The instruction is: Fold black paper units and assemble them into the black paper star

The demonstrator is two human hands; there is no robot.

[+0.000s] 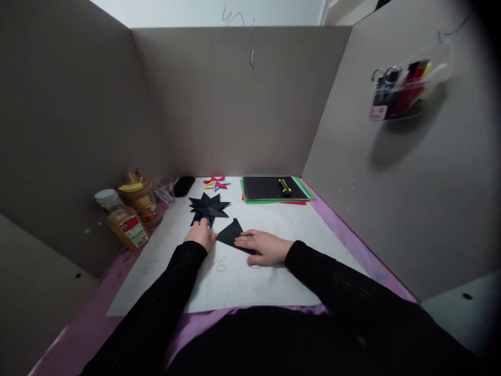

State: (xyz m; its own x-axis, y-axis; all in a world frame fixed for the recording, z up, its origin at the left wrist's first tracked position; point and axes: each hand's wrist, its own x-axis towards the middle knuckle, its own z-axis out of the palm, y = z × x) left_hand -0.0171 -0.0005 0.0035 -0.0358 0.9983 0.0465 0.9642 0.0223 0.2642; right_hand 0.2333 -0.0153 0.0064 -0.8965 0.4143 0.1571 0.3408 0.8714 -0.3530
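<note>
A folded black paper triangle [231, 233] lies on the white mat [274, 277]. My right hand [265, 247] rests flat on its near right edge, fingers stretched out. My left hand [201, 234] is at the triangle's left corner, fingers curled down onto the mat, touching the near tip of a black folded paper star [209, 207] just behind it. What the left fingers pinch, if anything, is hidden.
A small multicoloured paper star [215, 183] lies at the back. A stack of coloured sheets with a black one on top [270, 189] carries a yellow-black cutter [285, 186]. Bottles and jars [129, 211] stand at left. Cardboard walls surround the desk; a clear pouch of pens and scissors [403, 89] hangs right.
</note>
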